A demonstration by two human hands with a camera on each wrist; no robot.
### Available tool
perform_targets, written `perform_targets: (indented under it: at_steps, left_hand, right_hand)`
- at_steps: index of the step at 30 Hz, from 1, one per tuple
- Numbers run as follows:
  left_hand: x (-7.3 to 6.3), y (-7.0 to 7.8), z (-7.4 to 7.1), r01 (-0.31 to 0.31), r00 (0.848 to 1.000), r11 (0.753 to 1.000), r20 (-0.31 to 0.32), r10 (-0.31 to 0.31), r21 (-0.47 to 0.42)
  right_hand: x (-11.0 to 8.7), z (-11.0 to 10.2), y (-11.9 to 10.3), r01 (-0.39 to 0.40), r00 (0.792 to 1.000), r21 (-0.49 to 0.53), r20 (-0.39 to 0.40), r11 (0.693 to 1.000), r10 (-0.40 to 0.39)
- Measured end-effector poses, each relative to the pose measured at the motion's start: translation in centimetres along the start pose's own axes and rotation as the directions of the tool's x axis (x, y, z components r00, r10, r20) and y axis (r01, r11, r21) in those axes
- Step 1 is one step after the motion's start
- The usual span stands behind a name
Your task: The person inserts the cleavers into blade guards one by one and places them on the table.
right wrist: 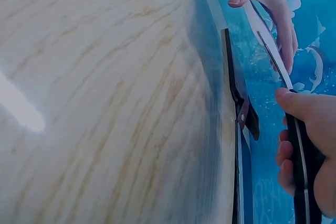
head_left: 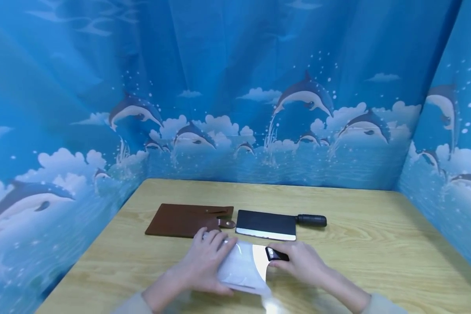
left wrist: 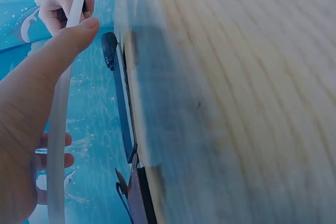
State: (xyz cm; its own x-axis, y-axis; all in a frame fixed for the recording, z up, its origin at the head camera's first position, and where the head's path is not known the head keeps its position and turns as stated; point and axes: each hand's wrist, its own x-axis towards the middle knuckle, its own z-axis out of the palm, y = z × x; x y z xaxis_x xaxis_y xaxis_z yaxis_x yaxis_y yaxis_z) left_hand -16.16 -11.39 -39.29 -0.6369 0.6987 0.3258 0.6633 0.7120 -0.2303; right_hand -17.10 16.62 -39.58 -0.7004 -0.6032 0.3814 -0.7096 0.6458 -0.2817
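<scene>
Low over the near part of the table, a shiny cleaver blade shows partly out of a white plastic blade sheath. My left hand grips the sheath from its left side, thumb on the near face and fingers behind, as the left wrist view shows. The cleaver's black handle is in my right hand, with fingers wrapped round it and the thumb near the blade end. The rest of the blade is hidden in the sheath.
Beyond my hands lies a second cleaver, dark-bladed with a bright edge, its black handle pointing right. To its left is a flat brown leather sheath with a snap strap. A dolphin-print curtain encloses the wooden table.
</scene>
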Motion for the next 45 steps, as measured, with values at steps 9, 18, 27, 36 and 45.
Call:
perform_targets:
  at_steps: [9,18,27,36,45]
  left_hand:
    - [-0.2,-1.3,0.0,0.005,1.0,0.999,0.003,-0.006,0.036]
    - [-0.6,-2.8,1.0,0.056,0.992,0.998,0.116,-0.056,0.005]
    - [-0.7,-3.2,1.7,0.053,0.945,0.998,0.324,-0.036,-0.042]
    - [-0.8,-3.8,2.6,0.06,0.928,0.991,0.373,-0.01,-0.121]
    - [-1.0,-4.1,2.8,0.103,0.91,0.98,0.415,-0.023,-0.173]
  right_hand:
    - [0.6,-0.6,0.0,-0.122,0.99,-0.025,0.067,0.992,0.124]
    - [1.2,0.3,1.1,-0.182,0.982,0.105,0.078,0.978,0.175]
    - [2.1,2.2,1.6,-0.221,0.966,0.194,0.181,0.956,0.186]
    - [2.5,2.4,1.7,-0.245,0.956,0.213,0.213,0.946,0.2]
    - [2.6,3.0,1.9,-0.249,0.954,0.175,0.212,0.953,0.21]
